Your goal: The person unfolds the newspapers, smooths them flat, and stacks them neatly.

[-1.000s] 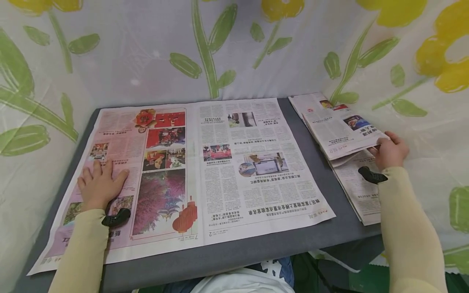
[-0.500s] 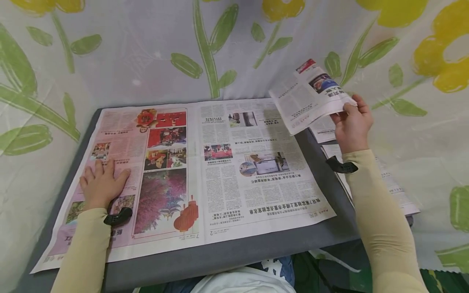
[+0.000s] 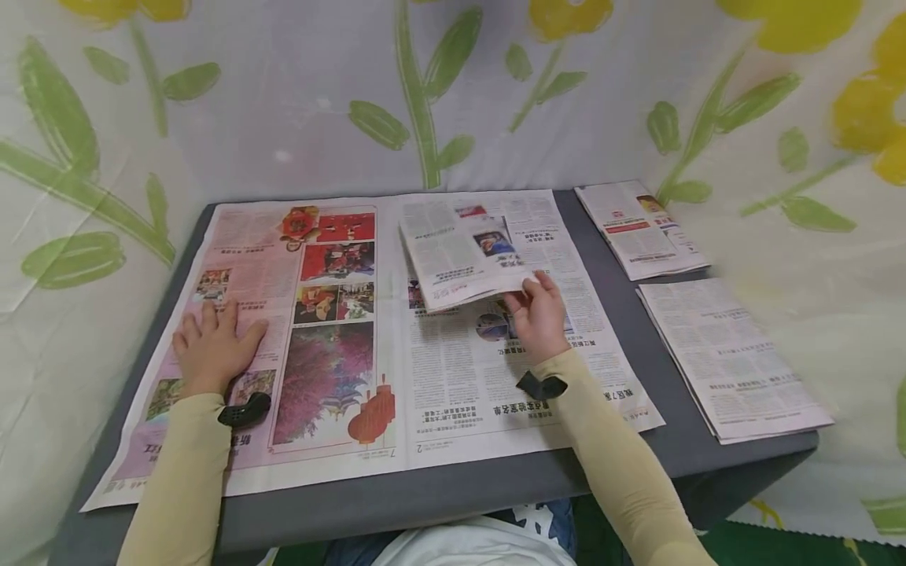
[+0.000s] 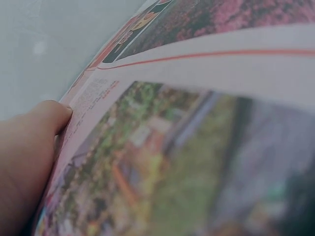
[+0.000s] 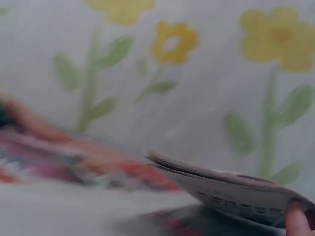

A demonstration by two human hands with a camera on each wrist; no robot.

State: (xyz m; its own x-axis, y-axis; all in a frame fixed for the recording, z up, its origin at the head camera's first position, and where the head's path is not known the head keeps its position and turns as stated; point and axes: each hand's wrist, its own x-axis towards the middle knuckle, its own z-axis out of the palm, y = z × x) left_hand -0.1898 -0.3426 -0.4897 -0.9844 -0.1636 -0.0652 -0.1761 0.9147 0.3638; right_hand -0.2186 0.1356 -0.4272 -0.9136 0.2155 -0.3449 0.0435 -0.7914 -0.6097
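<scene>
Pinching a folded newspaper (image 3: 463,255) by its near right corner, the right hand (image 3: 539,314) holds it above an unfolded newspaper spread (image 3: 446,362). The left hand (image 3: 215,346) lies flat on the spread, fingers apart, gripping nothing. Upside-down Chinese headlines run along its near side, beside page numbers "7" (image 3: 392,453) and "2" (image 3: 419,449).

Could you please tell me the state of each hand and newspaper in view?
Spread newspaper: opened out, lying on the table.
Held newspaper: folded, at least partly raised over the spread newspaper.
Back newspaper: folded, lying on the table.
Front newspaper: folded, lying on the table.
Left hand: resting on the spread newspaper, fingers apart.
Right hand: gripping the held newspaper.
</scene>
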